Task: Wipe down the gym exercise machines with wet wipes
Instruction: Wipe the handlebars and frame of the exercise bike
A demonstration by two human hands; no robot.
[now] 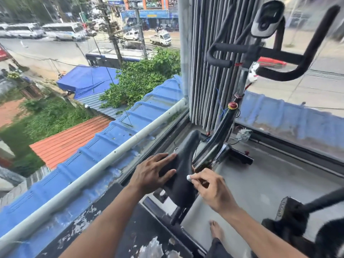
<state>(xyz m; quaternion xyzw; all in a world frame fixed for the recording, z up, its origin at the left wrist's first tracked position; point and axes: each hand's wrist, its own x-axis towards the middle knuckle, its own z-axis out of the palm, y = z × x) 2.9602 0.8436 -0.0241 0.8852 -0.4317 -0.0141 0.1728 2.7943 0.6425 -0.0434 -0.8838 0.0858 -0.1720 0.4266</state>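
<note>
Two hands are being used: the saddle (178,175) is being steadied under flat left fingers (163,159), while a wipe (189,177) is being pinched in the right hand (212,190), probably for rubbing its edge.

floor (260,185): grey | exercise bike (219,138) standing | bare foot (216,229)

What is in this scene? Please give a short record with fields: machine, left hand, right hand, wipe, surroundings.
machine: exercise bike by the window, black saddle in front, handlebars and console behind
left hand: left hand lies flat on the saddle's left side, fingers straight
right hand: right hand pinches the wipe at the saddle's right edge
wipe: small white wad, mostly hidden by the fingers
surroundings: grey blinds; bare foot on the floor
</note>
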